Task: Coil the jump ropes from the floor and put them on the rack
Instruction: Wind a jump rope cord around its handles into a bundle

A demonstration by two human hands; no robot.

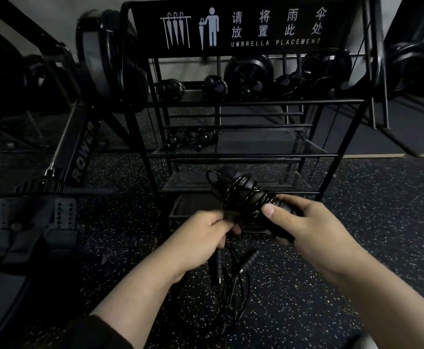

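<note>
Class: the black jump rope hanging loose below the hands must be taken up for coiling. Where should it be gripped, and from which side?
Grip the two black ribbed handles of the black jump rope, coming from above: they hang side by side under the left hand, rigid and thicker than the limp cord.

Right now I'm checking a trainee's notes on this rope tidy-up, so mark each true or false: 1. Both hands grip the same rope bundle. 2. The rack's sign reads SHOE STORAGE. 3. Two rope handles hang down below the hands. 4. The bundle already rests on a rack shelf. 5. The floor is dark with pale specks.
1. True: the left hand and right hand both grip the coiled rope bundle.
2. False: the sign on the rack reads UMBRELLA PLACEMENT.
3. True: two handles dangle below the hands.
4. False: the bundle is held in the air in front of the rack's lower shelves.
5. True: the floor is dark and speckled.
</note>
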